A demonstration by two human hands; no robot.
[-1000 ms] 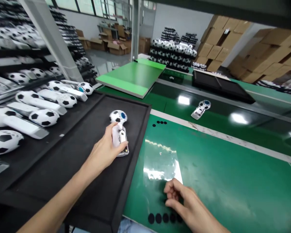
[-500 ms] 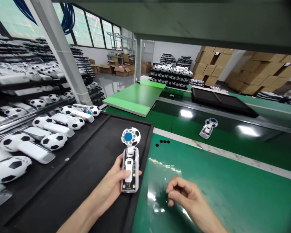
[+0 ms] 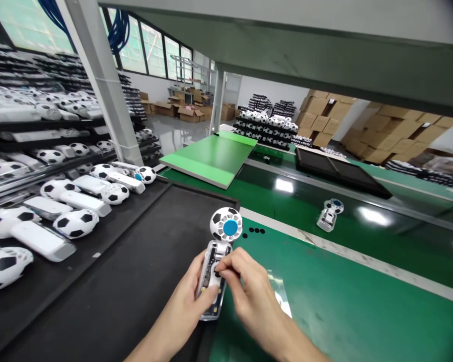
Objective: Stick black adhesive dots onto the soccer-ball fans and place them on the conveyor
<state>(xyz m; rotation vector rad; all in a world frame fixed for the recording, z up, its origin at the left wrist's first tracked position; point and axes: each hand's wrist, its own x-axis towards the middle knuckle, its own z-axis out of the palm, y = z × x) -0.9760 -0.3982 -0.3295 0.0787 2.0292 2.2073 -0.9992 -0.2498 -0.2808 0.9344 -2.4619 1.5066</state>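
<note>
A white device with a football-patterned round head (image 3: 225, 224) and a blue disc stands tilted over the black tray's right edge. Its clear lower body shows circuitry. Wrapped round that body is my left hand (image 3: 192, 301), thumb on the front. My right hand (image 3: 249, 291) pinches a small black piece (image 3: 217, 274) against the white middle part of the device. Several black dots (image 3: 256, 230) lie on the green mat just beyond. A clear plastic sheet (image 3: 281, 294) lies partly hidden behind my right hand.
Football-patterned devices (image 3: 75, 222) line the black tray (image 3: 124, 261) at left. Another device (image 3: 329, 215) lies on the green conveyor belt (image 3: 305, 201). Farther off are a bright green board (image 3: 215, 156) and a black tray (image 3: 335, 171). A grey shelf (image 3: 287, 45) hangs overhead.
My right hand has moved left and up from above the plastic sheet to the device's front. My left hand has shifted the device slightly right and down, tilting it.
</note>
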